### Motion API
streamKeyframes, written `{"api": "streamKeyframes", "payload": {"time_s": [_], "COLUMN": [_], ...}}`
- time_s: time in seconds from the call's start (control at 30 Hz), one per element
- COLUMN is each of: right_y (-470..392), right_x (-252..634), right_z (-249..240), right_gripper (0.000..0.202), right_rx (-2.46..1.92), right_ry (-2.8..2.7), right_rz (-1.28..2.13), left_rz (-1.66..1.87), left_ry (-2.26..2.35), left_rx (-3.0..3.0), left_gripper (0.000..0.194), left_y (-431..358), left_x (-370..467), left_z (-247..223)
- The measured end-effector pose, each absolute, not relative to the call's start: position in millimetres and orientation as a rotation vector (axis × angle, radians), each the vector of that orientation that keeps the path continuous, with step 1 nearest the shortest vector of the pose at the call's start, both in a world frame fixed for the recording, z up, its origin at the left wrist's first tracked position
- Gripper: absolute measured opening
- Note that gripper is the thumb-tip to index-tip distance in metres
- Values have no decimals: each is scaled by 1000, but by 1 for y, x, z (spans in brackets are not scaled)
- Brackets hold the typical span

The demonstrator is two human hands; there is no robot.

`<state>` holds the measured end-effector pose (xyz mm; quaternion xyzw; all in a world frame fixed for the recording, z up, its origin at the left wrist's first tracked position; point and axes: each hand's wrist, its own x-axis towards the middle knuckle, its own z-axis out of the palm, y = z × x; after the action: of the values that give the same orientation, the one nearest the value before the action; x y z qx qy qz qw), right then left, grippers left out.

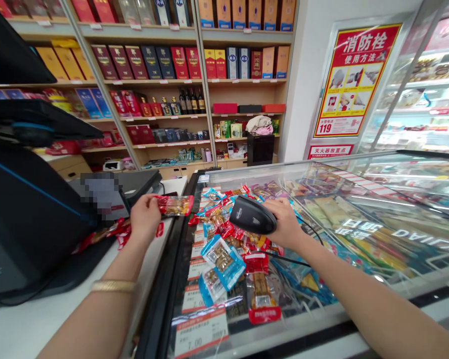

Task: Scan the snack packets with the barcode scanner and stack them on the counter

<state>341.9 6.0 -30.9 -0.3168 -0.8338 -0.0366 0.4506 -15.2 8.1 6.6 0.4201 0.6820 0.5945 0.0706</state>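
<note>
Red packet (177, 205) juts rightward from the left grip (145, 215).

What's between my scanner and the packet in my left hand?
Nothing visible stands between the scanner in your right hand and the packet in your left hand; the piled snack packets appear to lie lower, on the glass top.

The tabletop (33, 329) lies left and carries the machine (33, 199); loose packets (121, 232) lie at the machine's right. The freezer (359, 199) stands right of the tabletop. Piled packets (226, 234) lie on its glass top, beside price labels (202, 331). The scanner (252, 215) is above the pile. Shelves (243, 92) stand behind; a poster (359, 80) hangs at right rear.
</note>
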Motion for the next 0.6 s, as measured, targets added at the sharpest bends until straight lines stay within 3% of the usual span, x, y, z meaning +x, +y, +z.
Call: {"api": "streamKeyframes", "payload": {"time_s": [0.13,0.27,0.37,0.5,0.6], "right_y": [11,13,15,16,17], "right_x": [343,345,347,348,348], "right_z": [-33,-32,-31,-30,-31], "right_gripper": [27,20,25,28,25], "right_rx": [-819,-846,-881,-892,-892], "right_ry": [-2051,-2035,-2024,-2019,-2008], "right_rz": [-96,-117,-133,-142,-135], "left_rz": [1838,1947,2069,2280,1984], "left_ry": [2561,2659,2646,2169,1736], "left_rx": [931,612,716,1397,1640], "left_gripper": [9,28,36,21,18], "left_y": [-8,-20,-19,-12,-8], "left_x": [-62,-84,-79,-47,-12], "left_z": [19,16,11,15,18]}}
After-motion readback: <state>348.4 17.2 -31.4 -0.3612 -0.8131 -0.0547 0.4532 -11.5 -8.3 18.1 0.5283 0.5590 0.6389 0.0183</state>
